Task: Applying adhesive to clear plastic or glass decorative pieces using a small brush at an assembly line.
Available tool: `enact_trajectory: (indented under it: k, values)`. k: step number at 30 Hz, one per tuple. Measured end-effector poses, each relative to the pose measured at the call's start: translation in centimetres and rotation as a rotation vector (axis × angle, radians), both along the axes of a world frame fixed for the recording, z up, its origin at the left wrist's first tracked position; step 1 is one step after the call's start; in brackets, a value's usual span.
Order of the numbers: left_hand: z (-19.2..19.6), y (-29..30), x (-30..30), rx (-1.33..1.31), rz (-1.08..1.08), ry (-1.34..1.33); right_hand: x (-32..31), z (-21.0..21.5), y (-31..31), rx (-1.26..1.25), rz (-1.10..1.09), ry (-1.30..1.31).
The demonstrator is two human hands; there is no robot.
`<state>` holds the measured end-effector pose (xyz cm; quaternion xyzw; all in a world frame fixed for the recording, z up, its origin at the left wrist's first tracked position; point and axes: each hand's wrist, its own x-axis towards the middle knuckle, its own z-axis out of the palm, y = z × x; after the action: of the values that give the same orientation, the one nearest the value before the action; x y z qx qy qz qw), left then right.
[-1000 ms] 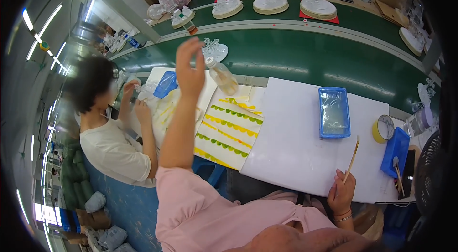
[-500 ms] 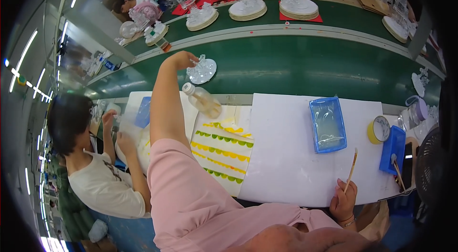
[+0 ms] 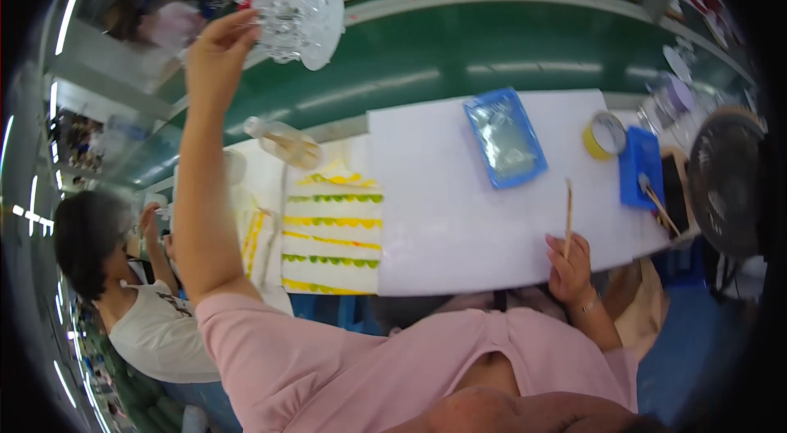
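Observation:
My left hand [image 3: 220, 56] is raised at the far left, its fingers closed on a clear plastic ornament [image 3: 283, 22]. The ornament is tilted sideways, and its round, pale base [image 3: 325, 25] faces right. It is held up over the green conveyor belt [image 3: 410, 56]. In my right hand [image 3: 571, 273] is a thin wooden-handled brush [image 3: 569, 216], upright above the near edge of the white work board [image 3: 434, 220]. A blue tray [image 3: 507, 138] with a clear, shiny content lies on the board, ahead of that hand.
A bottle [image 3: 284, 142] lies beside a yellow-and-green striped paper [image 3: 332, 236]. At right are a tape roll [image 3: 605, 136], a blue box [image 3: 641, 167] with a brush leaning from it, and a dark fan [image 3: 725, 183]. A co-worker [image 3: 156, 318] sits at left. More clear ornaments stand beyond the belt.
My left hand has lifted the clear ornament off the belt and tilted it. The view has shifted too. My right hand keeps hold of the brush near the board's edge.

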<state>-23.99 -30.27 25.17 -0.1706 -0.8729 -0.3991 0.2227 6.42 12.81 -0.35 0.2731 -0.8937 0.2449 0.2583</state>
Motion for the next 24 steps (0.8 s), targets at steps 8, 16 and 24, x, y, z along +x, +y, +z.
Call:
enact_trajectory:
  k: [8, 16, 24]
  values:
    - [-4.7, 6.4, 14.6, -0.086, -0.160, -0.054, 0.2, 2.9, 1.3, -0.160, 0.123, 0.111]
    - [-13.3, 11.7, 20.0, -0.530, -0.185, 0.091, -3.0, 8.7, 3.5, -0.303, 0.068, -0.034]
    - [-13.5, 12.8, 18.5, -0.276, -0.077, 0.070, -6.9, 12.9, 3.6, -0.471, 0.146, -0.321]
